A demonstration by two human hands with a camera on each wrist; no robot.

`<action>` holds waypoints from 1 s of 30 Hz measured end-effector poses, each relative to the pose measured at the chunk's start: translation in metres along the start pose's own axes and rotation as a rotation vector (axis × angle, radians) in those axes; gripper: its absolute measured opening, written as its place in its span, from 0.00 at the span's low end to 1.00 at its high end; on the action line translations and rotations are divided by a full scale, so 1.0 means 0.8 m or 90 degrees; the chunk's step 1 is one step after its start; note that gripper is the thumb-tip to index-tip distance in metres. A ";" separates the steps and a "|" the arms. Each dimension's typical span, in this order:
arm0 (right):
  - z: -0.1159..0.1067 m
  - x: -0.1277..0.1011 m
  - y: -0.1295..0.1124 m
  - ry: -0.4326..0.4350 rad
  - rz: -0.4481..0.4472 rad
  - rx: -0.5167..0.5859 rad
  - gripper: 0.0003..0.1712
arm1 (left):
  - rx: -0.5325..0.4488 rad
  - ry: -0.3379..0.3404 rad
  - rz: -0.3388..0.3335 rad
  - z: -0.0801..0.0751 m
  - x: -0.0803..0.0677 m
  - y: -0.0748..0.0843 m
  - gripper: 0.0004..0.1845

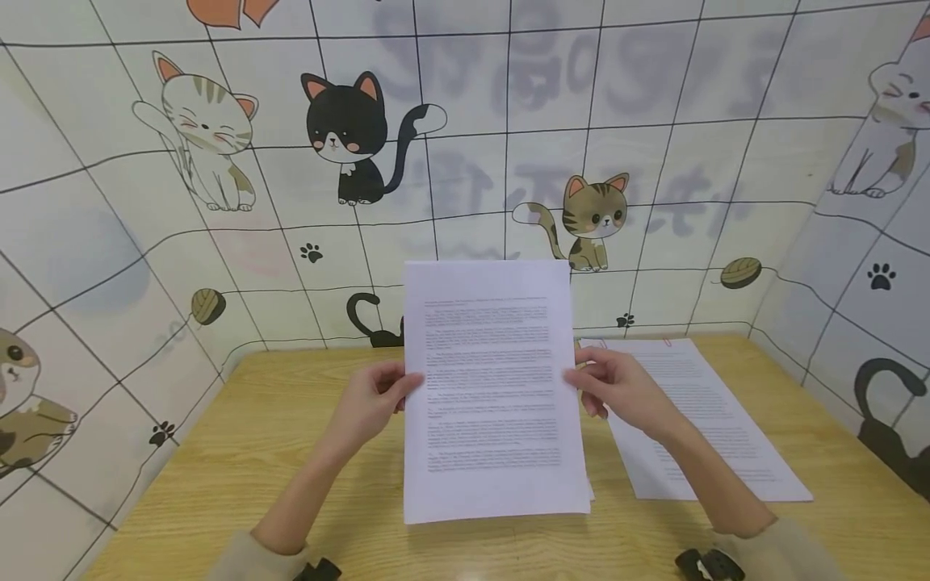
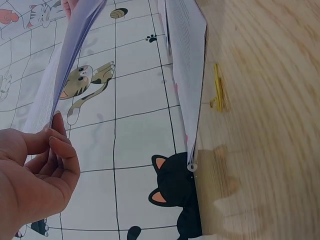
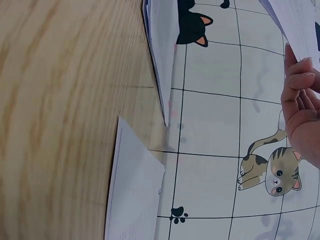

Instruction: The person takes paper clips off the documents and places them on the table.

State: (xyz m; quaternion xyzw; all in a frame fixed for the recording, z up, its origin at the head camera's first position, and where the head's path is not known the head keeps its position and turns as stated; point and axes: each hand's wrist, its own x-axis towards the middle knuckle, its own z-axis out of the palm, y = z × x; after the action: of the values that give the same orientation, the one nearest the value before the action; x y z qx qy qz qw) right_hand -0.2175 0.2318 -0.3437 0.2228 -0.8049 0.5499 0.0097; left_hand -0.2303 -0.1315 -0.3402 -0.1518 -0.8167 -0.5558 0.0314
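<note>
Both forearms enter from the near edge of the surface (image 1: 240,452), sleeves at the wrists, and converge toward the middle.

Left hand (image 1: 374,401): palm turned inward, fingers (image 2: 62,150) curled with the thumb on the front, pinching the left edge of the printed sheet (image 1: 494,387) about halfway up. The left wrist view shows the fingertips closed on the paper's edge.

Right hand (image 1: 617,387): mirrors the left, fingers (image 3: 300,80) curled and pinching the right edge of the same sheet at about the same height.

Printed sheet: white, covered in blocks of small text, held upright and facing the person, over the middle of the surface. Its lower edge sits near or on the surface close to the near edge; contact cannot be told. A second sheet edge shows just behind its lower right corner.

Second paper stack (image 1: 697,420): lies flat on the right half of the surface, running from near the far edge toward the right side, text side up, partly behind the right hand. A pink clip (image 1: 667,342) sits at its far edge.

Surface: light wood grain. A small yellow mark (image 2: 218,92) appears on it in the left wrist view.

Room: a white tiled wall covering (image 1: 465,121) with black grid lines encloses the far, left and right edges, printed with cartoon cats, paw prints and yarn balls.
</note>
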 end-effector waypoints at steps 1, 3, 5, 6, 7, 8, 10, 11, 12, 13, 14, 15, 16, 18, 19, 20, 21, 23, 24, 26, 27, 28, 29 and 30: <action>0.002 0.001 0.000 -0.004 -0.003 0.000 0.11 | 0.003 0.001 -0.002 -0.003 0.000 -0.001 0.06; 0.008 0.004 0.001 -0.009 -0.006 0.005 0.11 | 0.009 0.004 -0.009 -0.008 -0.001 -0.003 0.06; 0.013 0.007 0.001 -0.013 -0.008 0.007 0.11 | 0.013 0.007 -0.016 -0.014 -0.001 -0.006 0.07; 0.017 0.008 0.000 -0.016 -0.008 0.010 0.11 | 0.014 0.010 -0.020 -0.017 -0.001 -0.007 0.07; 0.020 0.010 -0.001 -0.018 -0.006 0.012 0.11 | 0.015 0.012 -0.023 -0.020 -0.002 -0.008 0.08; 0.024 0.012 -0.002 -0.019 -0.005 0.015 0.12 | 0.012 0.013 -0.024 -0.023 -0.002 -0.010 0.08; 0.031 0.016 -0.005 -0.018 -0.004 0.014 0.12 | 0.006 0.014 -0.025 -0.029 -0.002 -0.013 0.09; 0.035 0.018 -0.006 -0.016 -0.003 0.011 0.12 | 0.004 0.015 -0.026 -0.032 -0.002 -0.014 0.09; 0.039 0.020 -0.007 -0.013 -0.003 0.008 0.12 | 0.004 0.016 -0.026 -0.036 -0.002 -0.015 0.09; 0.043 0.023 -0.008 -0.008 -0.002 0.002 0.11 | 0.002 0.016 -0.026 -0.039 -0.002 -0.016 0.09; 0.047 0.025 -0.010 -0.004 -0.001 -0.003 0.11 | 0.005 0.017 -0.027 -0.042 -0.002 -0.018 0.09; 0.051 0.027 -0.011 0.001 -0.001 -0.007 0.11 | 0.010 0.021 -0.028 -0.045 -0.002 -0.019 0.09; 0.055 0.030 -0.012 0.005 -0.002 -0.009 0.10 | 0.013 0.026 -0.030 -0.049 -0.003 -0.020 0.09; 0.064 0.035 -0.014 0.013 -0.003 -0.010 0.10 | 0.026 0.037 -0.032 -0.056 -0.003 -0.022 0.10; 0.068 0.037 -0.014 0.019 -0.003 -0.011 0.10 | 0.028 0.040 -0.035 -0.059 -0.003 -0.023 0.10; 0.073 0.039 -0.015 0.025 -0.004 -0.014 0.10 | 0.037 0.044 -0.036 -0.063 -0.003 -0.024 0.10; 0.077 0.042 -0.016 0.030 -0.005 -0.016 0.10 | 0.044 0.048 -0.037 -0.067 -0.003 -0.025 0.11; 0.085 0.047 -0.017 0.039 -0.003 -0.022 0.09 | 0.056 0.056 -0.040 -0.074 -0.004 -0.027 0.11; 0.089 0.050 -0.018 0.044 0.003 -0.025 0.09 | 0.060 0.058 -0.041 -0.078 -0.004 -0.027 0.11; 0.095 0.054 -0.021 0.048 0.015 -0.022 0.08 | 0.066 0.064 -0.042 -0.086 -0.006 -0.028 0.12; 0.098 0.056 -0.023 0.050 0.022 -0.019 0.08 | 0.067 0.066 -0.043 -0.089 -0.006 -0.028 0.13; 0.102 0.058 -0.025 0.052 0.030 -0.016 0.08 | 0.063 0.066 -0.044 -0.093 -0.007 -0.028 0.13; 0.105 0.061 -0.027 0.054 0.036 -0.011 0.08 | 0.067 0.069 -0.044 -0.097 -0.007 -0.028 0.14; 0.107 0.063 -0.029 0.059 0.042 -0.008 0.09 | 0.069 0.070 -0.045 -0.100 -0.007 -0.028 0.14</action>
State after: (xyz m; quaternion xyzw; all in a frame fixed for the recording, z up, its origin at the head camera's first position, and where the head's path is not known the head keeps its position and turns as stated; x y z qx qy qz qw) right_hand -0.2343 0.1311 -0.3440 0.1705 -0.8141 0.5544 0.0301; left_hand -0.2404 -0.2137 -0.3309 -0.0904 -0.8474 -0.5193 0.0646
